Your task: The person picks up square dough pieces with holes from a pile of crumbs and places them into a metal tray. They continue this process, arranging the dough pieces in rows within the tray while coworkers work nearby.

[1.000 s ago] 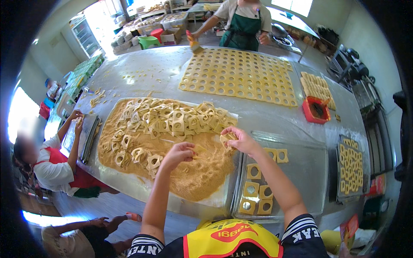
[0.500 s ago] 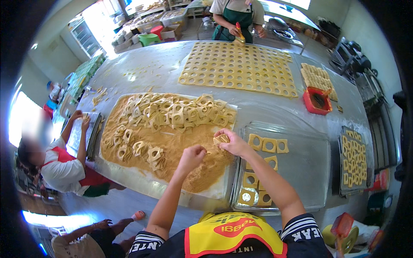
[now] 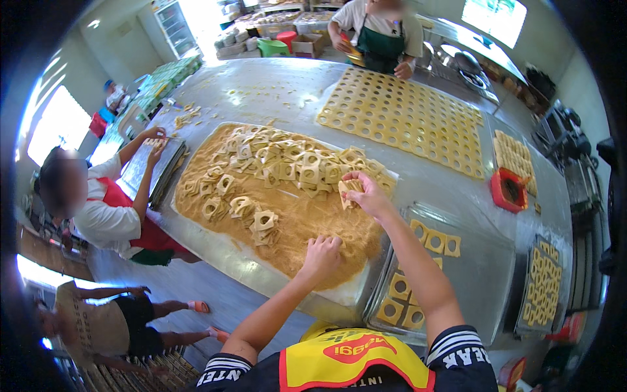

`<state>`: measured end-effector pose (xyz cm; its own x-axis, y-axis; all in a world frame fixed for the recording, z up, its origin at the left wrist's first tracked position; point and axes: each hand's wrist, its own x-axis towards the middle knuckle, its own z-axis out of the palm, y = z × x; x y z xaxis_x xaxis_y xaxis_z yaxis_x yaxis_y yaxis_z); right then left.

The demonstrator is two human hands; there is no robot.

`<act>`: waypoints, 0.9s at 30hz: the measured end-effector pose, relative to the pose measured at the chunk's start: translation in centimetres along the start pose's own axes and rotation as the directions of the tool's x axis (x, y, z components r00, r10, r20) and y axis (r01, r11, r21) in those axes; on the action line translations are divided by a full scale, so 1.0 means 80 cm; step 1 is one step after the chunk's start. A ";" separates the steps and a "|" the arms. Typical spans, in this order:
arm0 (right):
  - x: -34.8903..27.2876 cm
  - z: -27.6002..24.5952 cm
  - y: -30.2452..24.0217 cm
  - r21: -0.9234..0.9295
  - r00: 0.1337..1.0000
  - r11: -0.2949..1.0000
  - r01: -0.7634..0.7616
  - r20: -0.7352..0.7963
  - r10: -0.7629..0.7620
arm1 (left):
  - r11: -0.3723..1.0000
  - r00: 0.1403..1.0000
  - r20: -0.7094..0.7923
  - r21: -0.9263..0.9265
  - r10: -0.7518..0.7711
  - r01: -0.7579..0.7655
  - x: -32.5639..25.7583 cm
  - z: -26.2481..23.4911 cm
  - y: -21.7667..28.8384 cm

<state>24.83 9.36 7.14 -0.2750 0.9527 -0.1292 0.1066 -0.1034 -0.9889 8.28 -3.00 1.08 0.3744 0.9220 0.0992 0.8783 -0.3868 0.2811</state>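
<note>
A big metal tray (image 3: 215, 245) is filled with golden crumbs (image 3: 297, 225) and several square ring-shaped dough pieces (image 3: 287, 163). My right hand (image 3: 366, 195) is raised over the tray's right side, pinching one crumb-coated dough square (image 3: 347, 189). My left hand (image 3: 321, 251) rests knuckles-down with curled fingers in the crumbs near the tray's front right; what it grips is hidden. To the right lies a flat baking tray (image 3: 486, 274) with a few coated squares (image 3: 434, 240).
A dough sheet punched with holes (image 3: 408, 117) lies across the steel table. A red box (image 3: 509, 189) and another tray of pieces (image 3: 545, 287) are at right. One person (image 3: 98, 209) works at left, another stands at the far end (image 3: 379, 32).
My right hand stayed over the tray's right side holding the dough square, while my left hand slid right and nearer to me through the crumbs. The camera view shifted closer.
</note>
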 end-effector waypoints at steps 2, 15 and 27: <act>0.004 0.012 -0.009 0.075 0.999 0.997 -0.008 0.044 0.005 | 0.859 0.970 0.112 -0.451 -0.215 0.242 0.005 -0.017 -0.013; 0.130 0.199 -0.036 -0.376 0.824 0.874 0.306 0.564 -0.046 | 0.773 0.809 -0.166 -0.453 -0.563 0.445 -0.048 -0.190 -0.313; 0.122 0.342 0.034 -0.582 0.549 0.029 0.813 0.750 -0.369 | 0.830 0.806 -0.235 -0.002 -0.543 0.558 -0.031 -0.115 -0.401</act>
<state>-3.72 10.55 1.18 -0.9066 0.3475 0.2393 0.3353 0.9377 -0.0912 -23.54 7.27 0.61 -0.2448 0.9577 0.1515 0.9371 0.1936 0.2905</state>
